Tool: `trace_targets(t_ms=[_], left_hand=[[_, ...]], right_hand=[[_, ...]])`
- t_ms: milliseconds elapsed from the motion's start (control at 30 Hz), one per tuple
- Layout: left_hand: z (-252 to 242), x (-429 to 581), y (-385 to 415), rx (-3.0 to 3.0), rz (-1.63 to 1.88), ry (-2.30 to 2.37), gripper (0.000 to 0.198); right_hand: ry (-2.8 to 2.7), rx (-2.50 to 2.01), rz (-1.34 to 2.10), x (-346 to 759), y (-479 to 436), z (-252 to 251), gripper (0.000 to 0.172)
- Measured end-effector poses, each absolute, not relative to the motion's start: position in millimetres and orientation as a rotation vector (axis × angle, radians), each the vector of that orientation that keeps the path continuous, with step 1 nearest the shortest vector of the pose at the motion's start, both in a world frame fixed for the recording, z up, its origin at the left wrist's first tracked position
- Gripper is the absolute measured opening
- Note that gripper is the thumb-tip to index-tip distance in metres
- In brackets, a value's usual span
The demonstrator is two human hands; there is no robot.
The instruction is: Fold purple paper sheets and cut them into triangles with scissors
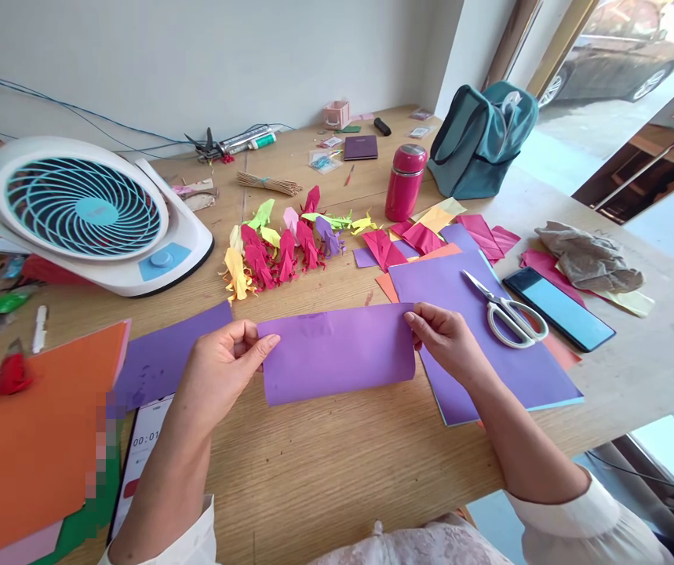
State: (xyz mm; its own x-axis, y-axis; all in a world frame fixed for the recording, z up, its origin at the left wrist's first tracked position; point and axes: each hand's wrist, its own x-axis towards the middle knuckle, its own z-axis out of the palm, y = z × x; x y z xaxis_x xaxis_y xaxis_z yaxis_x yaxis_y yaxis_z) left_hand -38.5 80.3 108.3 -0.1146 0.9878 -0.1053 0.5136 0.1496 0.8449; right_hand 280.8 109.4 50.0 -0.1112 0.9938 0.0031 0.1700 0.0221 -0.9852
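Observation:
A purple sheet of paper (340, 353), wider than it is tall, is stretched between my two hands above the wooden table. My left hand (227, 361) pinches its left end between thumb and fingers. On the opposite end, my right hand (446, 337) grips the upper corner. Beyond my right hand lies a stack of larger purple sheets (448, 290), with white-handled scissors (510, 314) on top. Another purple piece (177, 353) lies flat behind my left hand. Past the held paper sit several folded paper figures (286, 251) in red, yellow, green and purple.
A white fan (95, 208) stands at the left, above orange sheets (42, 424). A phone showing a timer (143, 439) lies by my left forearm. Rightward are a dark phone (560, 306), a crumpled cloth (592, 255), a red flask (406, 184) and a teal bag (483, 141).

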Motion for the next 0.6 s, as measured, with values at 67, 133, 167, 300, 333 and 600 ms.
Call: trace_targets(t_ms=[67, 133, 167, 300, 333, 600], left_hand=[[108.4, -38.8, 80.5, 1.446, 0.857, 1.728, 0.039], [108.8, -38.7, 80.5, 1.437, 0.856, 1.73, 0.04], [108.8, -38.7, 80.4, 1.433, 0.854, 1.731, 0.04], [107.6, -39.6, 80.8, 1.433, 0.848, 1.733, 0.041], [107.2, -40.0, 81.1, 1.437, 0.848, 1.732, 0.041], [110.9, -38.2, 82.3, 1.487, 0.846, 1.75, 0.042]], right_hand=[[-1.349, -1.232, 1.272, 280.7, 110.8, 50.5, 0.044], [-1.279, -1.215, 1.311, 280.5, 112.1, 50.0, 0.04], [-1.248, -1.216, 1.319, 280.4, 112.6, 49.4, 0.039], [-1.147, -1.241, 1.319, 280.1, 113.7, 46.5, 0.038], [-1.127, -1.245, 1.322, 280.0, 113.6, 46.0, 0.038], [-1.039, -1.233, 1.352, 278.6, 112.9, 45.1, 0.038]])
